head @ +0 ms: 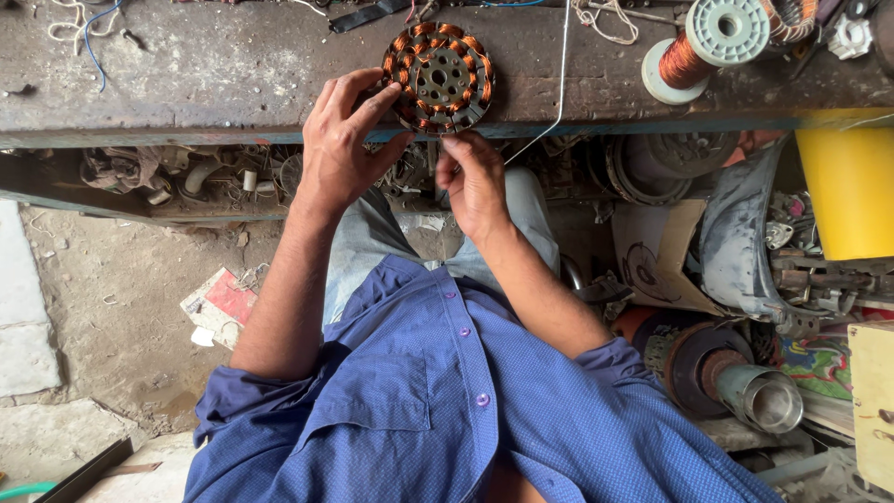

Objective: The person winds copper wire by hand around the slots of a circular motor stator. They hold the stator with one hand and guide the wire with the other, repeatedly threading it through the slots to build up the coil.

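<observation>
A round motor stator (438, 77) with copper windings around its slots lies on the near edge of a worn grey workbench (214, 65). My left hand (343, 140) rests against its left rim, fingers spread over the windings. My right hand (470, 177) sits just below the stator's lower edge with fingertips pinched together, apparently on a thin wire that I cannot make out clearly. A thin pale wire (562, 74) runs down across the bench to the right of the stator.
A spool of copper wire (698, 47) with pale green flanges lies at the bench's right. Below the bench are scrap motor parts (652, 168), a yellow container (852, 191), a metal cylinder (764, 396) and papers on the floor (219, 303).
</observation>
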